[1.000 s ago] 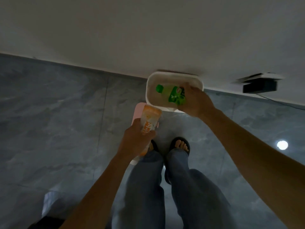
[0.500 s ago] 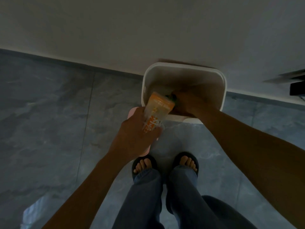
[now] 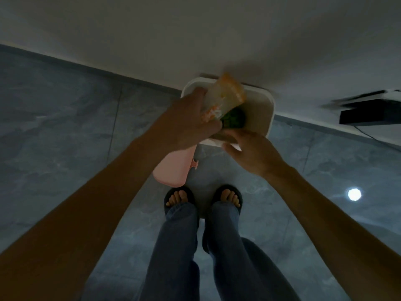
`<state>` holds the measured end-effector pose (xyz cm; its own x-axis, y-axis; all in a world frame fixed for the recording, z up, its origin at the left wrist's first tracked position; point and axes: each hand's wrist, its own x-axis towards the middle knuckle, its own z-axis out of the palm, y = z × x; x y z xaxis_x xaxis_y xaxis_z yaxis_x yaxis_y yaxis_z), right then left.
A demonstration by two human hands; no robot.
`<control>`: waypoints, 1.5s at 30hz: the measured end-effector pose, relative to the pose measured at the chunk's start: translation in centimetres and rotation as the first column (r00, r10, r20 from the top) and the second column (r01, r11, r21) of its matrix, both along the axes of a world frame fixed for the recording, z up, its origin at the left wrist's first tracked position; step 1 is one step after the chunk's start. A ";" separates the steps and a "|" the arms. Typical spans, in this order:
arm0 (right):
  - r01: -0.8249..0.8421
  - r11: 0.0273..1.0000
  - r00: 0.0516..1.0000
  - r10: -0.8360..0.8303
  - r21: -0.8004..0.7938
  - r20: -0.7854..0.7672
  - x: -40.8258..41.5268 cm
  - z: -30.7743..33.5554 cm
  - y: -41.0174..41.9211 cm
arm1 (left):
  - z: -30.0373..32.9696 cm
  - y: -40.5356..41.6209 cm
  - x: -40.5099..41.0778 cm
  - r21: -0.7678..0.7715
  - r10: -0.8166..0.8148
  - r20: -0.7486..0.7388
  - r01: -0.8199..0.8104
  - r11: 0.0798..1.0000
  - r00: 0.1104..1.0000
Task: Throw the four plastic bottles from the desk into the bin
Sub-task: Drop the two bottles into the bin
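A white bin (image 3: 263,114) stands on the floor against the wall, straight ahead of my feet. My left hand (image 3: 191,122) holds an orange-labelled plastic bottle (image 3: 223,98) tilted over the bin's opening. Inside the bin lies a green bottle (image 3: 233,117), partly hidden by the orange one. My right hand (image 3: 251,151) hovers at the bin's near rim, fingers apart, with nothing in it.
A pink lid (image 3: 173,168) hangs down beside the bin on its left, under my left wrist. A black box (image 3: 368,115) with a cable sits on the floor by the wall at the right. My sandalled feet (image 3: 204,197) stand on grey tiles close to the bin.
My right hand has let go of the green bottle inside the bin and pulled back to the near rim. My left hand has carried the orange bottle forward over the opening.
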<state>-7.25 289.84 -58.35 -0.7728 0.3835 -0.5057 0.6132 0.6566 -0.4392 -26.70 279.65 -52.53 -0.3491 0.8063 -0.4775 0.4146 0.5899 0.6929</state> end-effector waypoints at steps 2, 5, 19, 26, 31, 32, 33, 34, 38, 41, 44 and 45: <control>-0.037 0.997 0.999 0.036 0.075 0.023 0.8 0.0 -0.8 | 0.4 2.7 0.3 0.024 -0.112 -0.045 0.113 0.993 0.993; -0.081 0.974 0.997 0.083 0.214 -0.002 1.5 -1.3 -1.3 | -1.4 5.5 1.2 -0.075 -0.378 -0.246 0.372 0.925 0.892; -0.001 0.934 0.983 0.066 0.358 -0.171 2.9 -3.6 -2.2 | -14.1 6.2 3.5 -0.200 -0.569 -0.328 0.534 0.822 0.754; -0.023 0.948 0.988 0.069 0.318 -0.135 2.8 -3.9 -2.2 | -14.8 6.0 3.2 -0.179 -0.513 -0.210 0.483 0.857 0.832; -0.038 0.978 0.998 0.048 0.203 -0.045 1.8 -1.4 -2.2 | -10.9 3.6 3.1 -0.153 -0.434 -0.165 0.411 0.898 0.886; -0.021 0.983 0.999 0.030 0.181 -0.044 1.8 -0.5 -2.5 | -9.4 2.7 3.0 -0.141 -0.410 -0.152 0.391 0.909 0.899; -0.003 0.985 0.999 0.010 0.170 -0.044 1.8 0.6 -2.8 | -7.8 1.7 3.0 -0.121 -0.384 -0.138 0.369 0.921 0.913; 0.011 0.987 0.999 -0.006 0.160 -0.036 2.0 1.8 -3.3 | -6.2 0.5 3.0 -0.097 -0.348 -0.126 0.338 0.936 0.929; 0.082 0.996 0.994 -0.084 0.038 0.074 3.7 7.7 -5.2 | 1.2 -4.8 3.7 -0.121 -0.135 -0.071 0.126 0.985 0.988; 0.146 0.988 0.976 -0.135 -0.049 0.171 6.0 13.8 -7.0 | 7.1 -9.6 4.9 -0.249 -0.115 -0.023 0.105 0.963 0.993; 0.140 0.985 0.955 -0.107 -0.103 0.275 8.9 20.7 -9.2 | 13.5 -13.9 6.3 -0.355 -0.069 0.066 0.088 0.931 0.995; 0.144 0.981 0.944 -0.096 -0.131 0.315 9.7 23.0 -9.9 | 15.7 -15.2 6.8 -0.372 -0.067 0.086 0.095 0.923 0.994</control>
